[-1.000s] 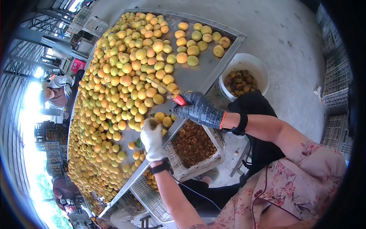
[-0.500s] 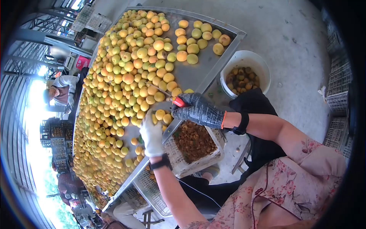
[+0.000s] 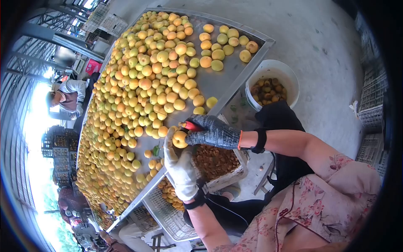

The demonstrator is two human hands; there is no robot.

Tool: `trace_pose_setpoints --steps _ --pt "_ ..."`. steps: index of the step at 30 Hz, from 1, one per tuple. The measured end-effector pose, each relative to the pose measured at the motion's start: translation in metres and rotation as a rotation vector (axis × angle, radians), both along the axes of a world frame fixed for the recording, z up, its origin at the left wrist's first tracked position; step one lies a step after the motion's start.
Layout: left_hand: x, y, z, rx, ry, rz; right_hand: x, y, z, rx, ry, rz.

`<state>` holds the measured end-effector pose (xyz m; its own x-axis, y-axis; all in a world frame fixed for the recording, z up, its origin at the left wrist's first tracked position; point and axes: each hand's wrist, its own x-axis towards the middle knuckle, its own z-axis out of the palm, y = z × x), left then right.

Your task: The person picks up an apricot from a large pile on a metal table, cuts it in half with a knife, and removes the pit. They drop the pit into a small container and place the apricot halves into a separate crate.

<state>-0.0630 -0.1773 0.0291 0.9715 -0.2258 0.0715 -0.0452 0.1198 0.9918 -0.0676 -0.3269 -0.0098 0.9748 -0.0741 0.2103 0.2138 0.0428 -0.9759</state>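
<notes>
White-gloved left hand [image 3: 181, 170] clamped on one fruit [image 3: 180, 140], mid-frame.
Grey-gloved right hand [image 3: 216, 132] closed round red-handled knife [image 3: 192, 126]; bucket [image 3: 289, 77] upper right.

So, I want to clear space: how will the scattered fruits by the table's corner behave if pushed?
The scattered fruits would probably roll at a light push, being round and loose on a bare metal tabletop. The raised rim may stop them there. They could bruise too: one fruit seems to bear a brownish patch.
</notes>
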Motion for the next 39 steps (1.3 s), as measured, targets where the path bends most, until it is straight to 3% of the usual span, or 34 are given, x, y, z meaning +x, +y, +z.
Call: trace_pose_setpoints --steps 3,4,9,11,13,17,23,25,33,35,37,39 --pt "-0.021 0.01 0.015 0.027 -0.065 0.034 0.0 0.014 0.0 -0.019 -0.045 0.008" --pt "-0.018 0.024 0.01 -0.214 0.075 -0.033 0.0 0.018 0.003 -0.045 -0.085 0.011" --pt "-0.013 0.063 -0.017 -0.244 0.056 0.043 -0.006 0.051 -0.001 -0.174 -0.138 0.039" --pt "-0.01 0.075 -0.021 -0.405 0.039 0.05 -0.009 0.065 0.005 -0.256 -0.248 -0.025" --pt "-0.012 0.086 -0.019 -0.435 0.003 0.077 -0.019 0.067 0.01 -0.269 -0.109 0.144" --pt "-0.013 0.107 -0.023 -0.397 0.022 0.161 -0.026 0.078 0.008 -0.252 -0.083 0.284" --pt "-0.022 0.112 -0.019 -0.417 0.04 0.19 -0.027 0.09 0.006 -0.272 -0.088 0.267" --pt "-0.022 0.111 -0.017 -0.346 0.043 0.223 -0.025 0.093 -0.002 -0.337 -0.235 0.202" --pt "-0.02 0.099 -0.031 -0.358 0.11 0.323 -0.019 0.1 -0.013 -0.357 -0.159 0.209" --pt "-0.019 0.099 -0.028 -0.168 0.005 0.336 -0.018 0.1 -0.014 -0.349 -0.194 0.205" --pt "-0.018 0.093 -0.028 -0.219 0.04 0.286 -0.016 0.102 -0.02 -0.375 -0.268 0.177" --pt "-0.013 0.086 -0.045 -0.604 0.178 0.363 -0.019 0.104 -0.014 -0.424 -0.249 0.145"
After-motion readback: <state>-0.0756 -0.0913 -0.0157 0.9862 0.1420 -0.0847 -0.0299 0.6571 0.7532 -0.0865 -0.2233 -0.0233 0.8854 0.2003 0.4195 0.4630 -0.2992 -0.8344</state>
